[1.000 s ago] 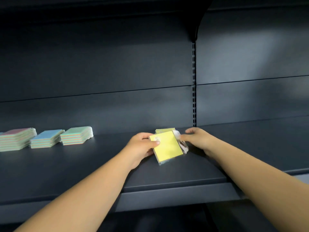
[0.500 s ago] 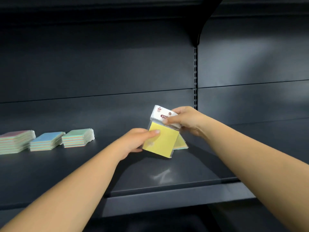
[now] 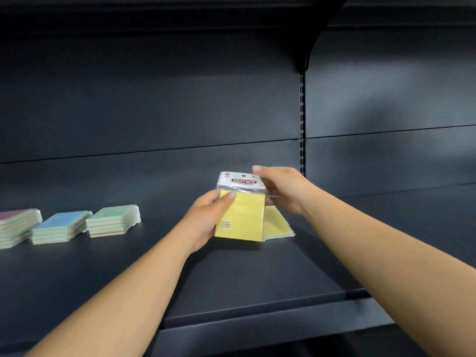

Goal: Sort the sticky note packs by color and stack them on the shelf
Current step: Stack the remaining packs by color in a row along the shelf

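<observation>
Dark metal shelf (image 3: pixel 231 287), big, spans the whole view. Dark back panel (image 3: pixel 154 99) behind, slotted upright (image 3: pixel 302 112) right of centre. Far left on the shelf, three stacks side by side: pink-topped stack (image 3: pixel 18 225), partly cut off by the frame edge, blue-topped stack (image 3: pixel 60 226), green-topped stack (image 3: pixel 113 220). Yellow sticky note pack (image 3: pixel 240 215) held upright above the shelf near centre, white header card reading STICKY NOTE on top. Left hand (image 3: pixel 206 220) grips its left edge, thumb on the front. Right hand (image 3: pixel 283 189) pinches the header's right side. Second yellow pack (image 3: pixel 277 224) lies flat on the shelf just behind, partly hidden.
</observation>
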The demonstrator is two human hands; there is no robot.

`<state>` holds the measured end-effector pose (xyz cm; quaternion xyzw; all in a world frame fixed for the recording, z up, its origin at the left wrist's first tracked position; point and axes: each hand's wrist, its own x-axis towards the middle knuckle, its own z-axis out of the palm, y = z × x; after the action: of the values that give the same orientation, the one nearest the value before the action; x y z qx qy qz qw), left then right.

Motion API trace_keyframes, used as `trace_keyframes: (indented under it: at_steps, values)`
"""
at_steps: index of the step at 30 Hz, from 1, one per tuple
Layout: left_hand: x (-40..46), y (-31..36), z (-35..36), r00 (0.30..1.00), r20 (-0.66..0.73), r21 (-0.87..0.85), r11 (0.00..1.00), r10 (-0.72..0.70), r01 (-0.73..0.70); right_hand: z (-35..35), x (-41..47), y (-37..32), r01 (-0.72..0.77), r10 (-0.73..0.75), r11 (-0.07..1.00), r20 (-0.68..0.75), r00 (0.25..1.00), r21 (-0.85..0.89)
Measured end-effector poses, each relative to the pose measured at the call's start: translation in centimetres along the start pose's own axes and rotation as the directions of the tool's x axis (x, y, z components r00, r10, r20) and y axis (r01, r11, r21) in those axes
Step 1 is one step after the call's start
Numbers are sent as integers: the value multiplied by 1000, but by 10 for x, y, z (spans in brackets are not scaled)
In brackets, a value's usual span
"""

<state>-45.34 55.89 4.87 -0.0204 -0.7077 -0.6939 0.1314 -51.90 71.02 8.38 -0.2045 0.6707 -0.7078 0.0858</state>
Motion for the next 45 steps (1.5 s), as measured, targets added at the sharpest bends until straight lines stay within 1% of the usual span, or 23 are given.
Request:
trace_keyframes:
  at_steps: [1,2,4,6,7,10,13,15,17,19,20,21,22,23,24,25,26,29,33,37,39,41,45]
  values:
    - [1,-3,-3,999,-30,18,1000,16,-15,-4,2,3,-19,20,1000,-51,998,20]
    - [3,-6,-6,998,-49,36,999,25,-23,-9,5,8,-37,34,999,-102,994,-25]
    - [7,-9,-15,997,-73,51,998,36,-33,-21,11,22,-114,43,939,-217,975,-325]
    - [10,-10,-23,992,-120,36,999,44,-40,-31,16,42,-219,28,735,-293,956,-642]
    - [12,-11,-27,988,-146,23,999,42,-39,-35,18,52,-265,48,646,-309,950,-716]
    - [17,-15,-32,984,-180,5,1000,21,-21,-37,20,64,-390,169,534,-357,918,-750]
    - [20,-18,-34,981,-193,6,1000,-5,6,-32,17,62,-414,198,363,-365,909,-834]
    - [21,-20,-35,979,-201,5,1000,-21,22,-30,17,62,-410,228,299,-353,908,-862]
    - [21,-21,-36,977,-210,-3,999,-37,37,-30,17,62,-409,253,340,-336,907,-847]
    - [21,-22,-37,975,-216,-13,999,-52,51,-31,13,59,-362,238,479,-279,930,-800]
    - [21,-23,-38,973,-221,-15,998,-59,58,-32,12,58,-325,215,595,-244,946,-736]
    - [21,-23,-38,972,-226,-15,998,-66,64,-32,11,58,-283,199,742,-204,959,-608]
    - [21,-23,-38,970,-232,-18,997,-74,72,-31,9,55,-256,209,872,-154,966,-417]
    - [21,-23,-38,968,-237,-24,997,-83,80,-28,5,52,-250,236,947,-90,967,-201]
    - [21,-23,-37,966,-240,-33,996,-94,88,-27,3,49,-259,259,965,-21,966,-27]
    - [21,-23,-37,965,-242,-42,994,-104,97,-25,1,47,-273,271,960,40,962,68]
    - [20,-24,-36,963,-243,-49,993,-115,106,-24,0,46,-278,271,955,85,959,98]
    - [18,-23,-34,962,-227,-84,987,-151,135,-17,-6,45,-264,255,964,172,952,32]
    - [16,-22,-27,973,-144,-126,979,-178,161,-13,-6,51,-211,227,973,221,949,-94]
    - [13,-25,-20,986,-59,-81,985,-157,152,-7,-3,54,-126,177,965,215,960,-232]
    - [14,-26,-20,989,-46,-59,988,-143,140,-6,0,54,-136,179,966,185,966,-220]
    - [15,-28,-21,991,-29,-47,991,-129,128,-7,2,52,-172,192,975,152,969,-138]
    - [19,-30,-23,994,-50,-85,992,-94,89,-14,5,46,-210,200,957,71,977,201]
